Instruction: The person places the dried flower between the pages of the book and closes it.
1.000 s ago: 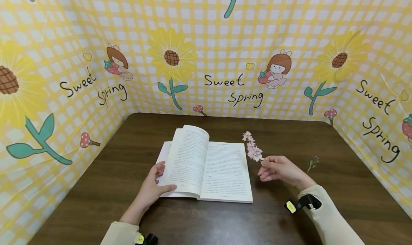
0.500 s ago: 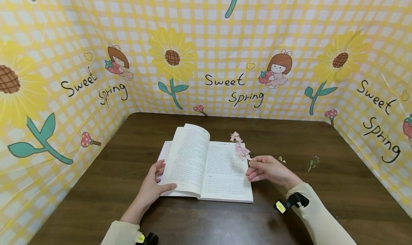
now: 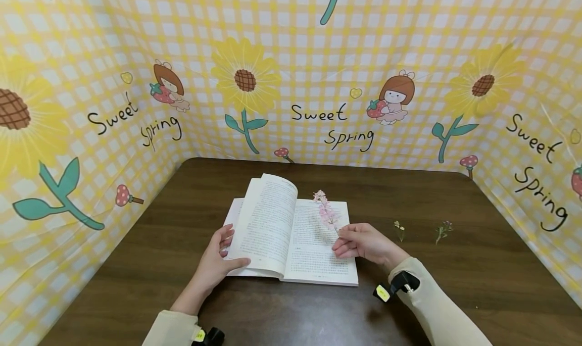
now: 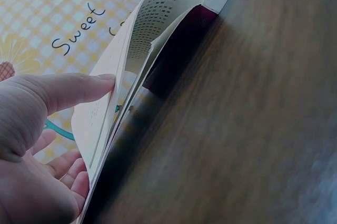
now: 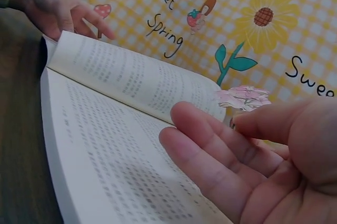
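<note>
An open book (image 3: 318,257) with printed pages lies on the table, its left pages curving up from the spine. My left hand (image 3: 210,262) grips that left side, thumb on the page near the lower corner and fingers at the outer edge. In the left wrist view the thumb (image 4: 79,88) presses the lifted pages (image 4: 105,113). Over the right page, my right hand (image 3: 364,245) pinches the stem of a pink flower sprig (image 3: 326,212) between thumb and forefinger. The blossoms point up and left. In the right wrist view, the fingers partly hide the sprig (image 5: 245,98).
Two small dried flower sprigs lie on the brown table (image 3: 432,285) right of the book: a pale yellow one (image 3: 399,230) and a purplish one (image 3: 444,230). A yellow checked cloth (image 3: 318,63) with sunflowers walls in the back and sides.
My right hand has moved left with the pink flower sprig, from beside the book to over its right page. The pale yellow sprig has come into view. My left hand stays put.
</note>
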Available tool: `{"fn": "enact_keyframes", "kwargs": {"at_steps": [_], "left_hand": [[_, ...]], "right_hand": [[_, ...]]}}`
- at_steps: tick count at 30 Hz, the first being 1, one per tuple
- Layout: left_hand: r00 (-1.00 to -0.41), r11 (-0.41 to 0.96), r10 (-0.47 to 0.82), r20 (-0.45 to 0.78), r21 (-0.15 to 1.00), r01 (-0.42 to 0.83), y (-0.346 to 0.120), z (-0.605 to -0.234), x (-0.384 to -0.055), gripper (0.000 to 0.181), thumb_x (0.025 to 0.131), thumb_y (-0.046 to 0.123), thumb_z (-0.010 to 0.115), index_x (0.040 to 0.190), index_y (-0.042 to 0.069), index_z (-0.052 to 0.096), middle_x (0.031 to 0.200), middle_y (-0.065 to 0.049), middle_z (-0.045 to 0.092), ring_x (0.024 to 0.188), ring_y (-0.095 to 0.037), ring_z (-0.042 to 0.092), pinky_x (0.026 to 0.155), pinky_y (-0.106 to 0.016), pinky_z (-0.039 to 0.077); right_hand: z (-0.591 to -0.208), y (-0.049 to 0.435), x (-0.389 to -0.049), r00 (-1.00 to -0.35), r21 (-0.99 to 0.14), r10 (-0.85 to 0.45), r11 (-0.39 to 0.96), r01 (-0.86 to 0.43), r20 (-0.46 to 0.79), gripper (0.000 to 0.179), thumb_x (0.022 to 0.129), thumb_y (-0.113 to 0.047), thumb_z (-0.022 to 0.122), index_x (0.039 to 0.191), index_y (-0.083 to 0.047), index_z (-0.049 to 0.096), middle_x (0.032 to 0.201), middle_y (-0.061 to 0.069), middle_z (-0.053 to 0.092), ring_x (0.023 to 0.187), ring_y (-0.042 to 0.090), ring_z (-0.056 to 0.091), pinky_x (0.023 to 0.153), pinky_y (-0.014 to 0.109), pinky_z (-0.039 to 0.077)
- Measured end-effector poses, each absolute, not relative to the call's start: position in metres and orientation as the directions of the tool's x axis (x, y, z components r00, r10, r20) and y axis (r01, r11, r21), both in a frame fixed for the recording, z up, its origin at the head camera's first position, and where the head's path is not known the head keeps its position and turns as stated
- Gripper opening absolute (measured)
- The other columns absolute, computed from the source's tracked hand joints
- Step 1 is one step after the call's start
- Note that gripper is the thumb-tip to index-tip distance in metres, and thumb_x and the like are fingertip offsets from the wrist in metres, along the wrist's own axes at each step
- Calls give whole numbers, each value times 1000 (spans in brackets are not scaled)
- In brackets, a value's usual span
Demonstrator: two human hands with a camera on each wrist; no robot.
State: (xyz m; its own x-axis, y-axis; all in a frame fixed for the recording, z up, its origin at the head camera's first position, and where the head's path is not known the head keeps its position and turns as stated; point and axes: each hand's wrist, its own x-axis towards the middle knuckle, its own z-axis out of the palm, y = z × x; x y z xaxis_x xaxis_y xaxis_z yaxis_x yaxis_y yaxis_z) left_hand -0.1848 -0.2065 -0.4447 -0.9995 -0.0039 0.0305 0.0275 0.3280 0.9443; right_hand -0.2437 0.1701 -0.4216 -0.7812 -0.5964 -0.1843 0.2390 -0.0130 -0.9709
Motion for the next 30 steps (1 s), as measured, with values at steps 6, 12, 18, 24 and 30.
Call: {"fn": "enact_keyframes", "kwargs": {"at_steps": [6, 12, 18, 24, 30], "left_hand": [[-999, 328, -4, 40, 944, 36, -207, -446, -186, 94, 75, 1, 85, 150, -2, 28, 150, -25, 36, 135, -38, 36, 105, -49, 32], [-999, 330, -6, 34, 943, 30, -207, -446, -186, 94, 75, 1, 85, 150, -2, 27, 150, -25, 36, 135, -38, 35, 106, -49, 32], [-1000, 332, -3, 24, 943, 22, -207, -445, -186, 94, 75, 2, 84, 150, -2, 27, 150, -25, 36, 135, -38, 35, 106, -49, 31], [-999, 332, 0, 39, 942, 37, -206, -446, -186, 94, 75, 2, 85, 149, -3, 27, 150, -26, 36, 135, -40, 34, 106, -51, 31], [-996, 341, 1, 85, 937, 80, -204, -445, -185, 95, 73, 2, 85, 148, -5, 27, 147, -28, 38, 132, -42, 37, 102, -48, 34]], "right_hand": [[-428, 159, -244, -787, -955, -580, -47, 292, -212, 28, 107, -7, 41, 119, 18, 47, 88, 9, 71, 79, 16, 71, 78, 32, 58], [-431, 147, -242, -789, -933, -557, -64, 354, -261, 30, 106, -4, 41, 123, 19, 45, 88, 10, 72, 80, 16, 72, 79, 32, 58], [-434, 138, -238, -784, -921, -539, -40, 388, -307, 31, 105, -4, 43, 124, 20, 46, 89, 12, 72, 81, 17, 72, 80, 34, 58], [-436, 132, -235, -783, -905, -503, 1, 425, -367, 31, 104, -4, 45, 121, 20, 52, 91, 15, 73, 82, 18, 72, 80, 34, 58], [-436, 130, -237, -792, -902, -477, 2, 433, -381, 33, 104, -6, 45, 123, 21, 51, 94, 16, 73, 83, 18, 72, 80, 34, 58]]}}
